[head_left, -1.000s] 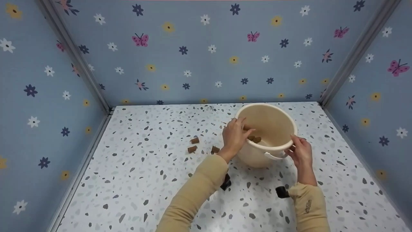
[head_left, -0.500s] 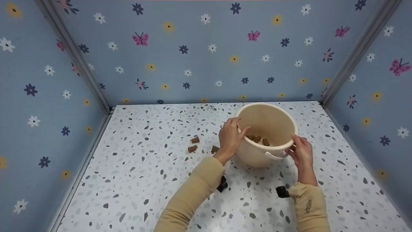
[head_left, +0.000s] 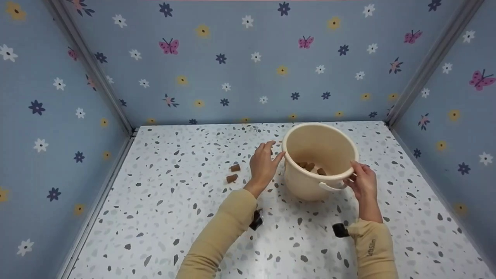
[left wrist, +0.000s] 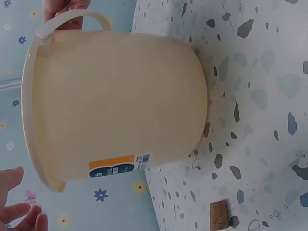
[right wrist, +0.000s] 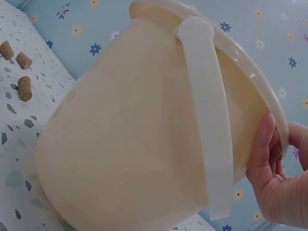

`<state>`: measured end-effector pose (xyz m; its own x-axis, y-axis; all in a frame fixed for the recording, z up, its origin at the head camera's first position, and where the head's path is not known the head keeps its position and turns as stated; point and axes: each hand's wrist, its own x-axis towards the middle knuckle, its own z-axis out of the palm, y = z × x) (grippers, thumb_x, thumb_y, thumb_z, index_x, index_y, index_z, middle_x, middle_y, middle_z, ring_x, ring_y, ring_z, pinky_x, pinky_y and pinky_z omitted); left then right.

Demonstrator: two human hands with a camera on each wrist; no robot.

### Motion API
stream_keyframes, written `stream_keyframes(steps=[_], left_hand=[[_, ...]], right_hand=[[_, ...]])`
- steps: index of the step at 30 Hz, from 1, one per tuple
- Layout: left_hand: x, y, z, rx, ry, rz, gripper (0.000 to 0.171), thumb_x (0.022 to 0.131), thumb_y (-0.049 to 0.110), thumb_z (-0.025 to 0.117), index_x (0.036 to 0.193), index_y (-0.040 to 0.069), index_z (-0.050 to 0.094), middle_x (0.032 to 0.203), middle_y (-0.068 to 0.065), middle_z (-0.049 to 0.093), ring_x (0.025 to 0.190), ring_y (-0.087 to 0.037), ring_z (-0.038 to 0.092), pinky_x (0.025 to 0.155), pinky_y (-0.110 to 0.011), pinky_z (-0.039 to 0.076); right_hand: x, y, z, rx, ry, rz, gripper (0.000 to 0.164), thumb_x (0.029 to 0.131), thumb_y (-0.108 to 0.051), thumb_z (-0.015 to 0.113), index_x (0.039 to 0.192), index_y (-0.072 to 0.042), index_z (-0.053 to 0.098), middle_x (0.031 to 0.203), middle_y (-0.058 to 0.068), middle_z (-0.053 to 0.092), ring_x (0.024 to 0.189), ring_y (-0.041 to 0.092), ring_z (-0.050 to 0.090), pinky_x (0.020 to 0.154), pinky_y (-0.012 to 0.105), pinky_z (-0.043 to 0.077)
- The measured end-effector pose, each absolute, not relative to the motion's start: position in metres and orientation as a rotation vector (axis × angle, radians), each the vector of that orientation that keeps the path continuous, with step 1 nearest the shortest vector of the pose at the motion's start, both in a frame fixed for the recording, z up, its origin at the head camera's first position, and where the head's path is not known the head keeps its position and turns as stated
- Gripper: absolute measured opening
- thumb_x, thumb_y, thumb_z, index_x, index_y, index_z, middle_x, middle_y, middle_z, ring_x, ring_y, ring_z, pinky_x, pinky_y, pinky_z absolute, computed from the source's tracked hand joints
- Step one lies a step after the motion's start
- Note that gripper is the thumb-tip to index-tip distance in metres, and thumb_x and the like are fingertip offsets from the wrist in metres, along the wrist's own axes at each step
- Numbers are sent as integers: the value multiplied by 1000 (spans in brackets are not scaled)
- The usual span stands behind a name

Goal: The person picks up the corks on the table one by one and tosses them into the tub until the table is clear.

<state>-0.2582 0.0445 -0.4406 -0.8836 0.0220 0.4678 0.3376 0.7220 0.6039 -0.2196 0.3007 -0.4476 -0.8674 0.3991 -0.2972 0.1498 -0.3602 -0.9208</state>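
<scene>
A cream plastic bucket [head_left: 310, 188] stands tilted on the speckled tabletop, its mouth leaning toward the person. Several brown corks [head_left: 310, 166] lie inside at its bottom. My right hand [head_left: 363, 181] pinches the rim at the near right, thumb on one side and fingers on the other, close to the white handle [right wrist: 207, 120]. Just left of the bucket, my left hand [head_left: 263, 164] holds nothing, with its fingers loosely bent and its thumb tip near the rim. Two loose corks [head_left: 235, 167] lie left of that hand; the right wrist view shows a third cork [right wrist: 24, 88].
Blue flowered panels [head_left: 248, 62] enclose the white speckled tabletop [head_left: 174, 217] at the back and both sides. A label [left wrist: 113, 166] is stuck on the bucket's side. Black wrist cameras [head_left: 341, 230] hang from both sleeves.
My left hand has let go of a cork inside the bucket and moved out leftward over the rim. The dropped cork now lies among the others. My right hand stays on the rim.
</scene>
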Motion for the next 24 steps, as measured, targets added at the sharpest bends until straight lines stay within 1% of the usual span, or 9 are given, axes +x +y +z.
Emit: stream_keyframes(steps=[2,3,9,13,14,16,20,21,24], left_hand=[[-259,40,-444,-275,-2509,-997,42,81,35,62,113,8,58,85,-5,56,69,-14,52,57,-27,41],[-259,37,-445,-272,-2518,-996,42,82,35,62,113,9,58,86,-5,56,70,-14,52,58,-27,41],[-262,25,-456,-243,-2593,-1009,40,82,34,62,113,10,57,88,-7,56,71,-14,51,57,-27,42],[-263,15,-463,-254,-2632,-1097,39,82,31,63,113,8,57,89,-9,55,72,-16,48,60,-29,40],[-263,13,-466,-260,-2638,-1116,39,82,30,63,114,8,57,88,-9,55,72,-16,48,61,-29,40],[-264,8,-470,-268,-2639,-1158,39,82,28,64,114,7,57,88,-10,54,73,-17,48,61,-29,40],[-264,-1,-480,-275,-2635,-1199,39,82,25,64,114,5,57,87,-9,54,75,-19,49,62,-28,39],[-264,-4,-482,-274,-2632,-1212,39,82,25,64,114,5,57,87,-11,54,75,-20,49,62,-29,39],[-265,-11,-490,-263,-2627,-1238,40,82,25,65,114,4,56,86,-11,54,74,-21,49,63,-30,38]], right_hand=[[-220,301,-448,-729,-1684,2350,25,88,-19,55,102,-2,44,71,2,54,59,10,55,50,23,46],[-228,311,-464,-663,-1639,2399,25,87,-20,57,100,-3,47,72,1,54,59,10,55,49,23,46],[-229,313,-468,-622,-1637,2408,25,85,-23,59,97,-4,49,70,1,54,59,10,55,49,24,46],[-221,305,-454,-695,-1696,2343,23,85,-23,59,97,-6,48,72,3,55,60,10,56,50,24,47],[-229,313,-469,-624,-1648,2394,23,84,-25,61,94,-7,50,71,2,54,58,9,55,48,23,46],[-228,314,-471,-589,-1656,2390,23,83,-26,62,93,-8,50,73,3,55,59,10,56,50,23,47],[-226,313,-469,-584,-1672,2369,29,84,-27,61,98,-4,49,76,5,56,61,10,57,51,23,47],[-219,305,-455,-656,-1734,2301,30,85,-26,60,100,-3,47,78,7,57,64,10,58,54,24,48],[-228,315,-469,-658,-1734,2309,32,84,-26,61,102,-3,48,80,8,57,64,12,58,54,25,49]])
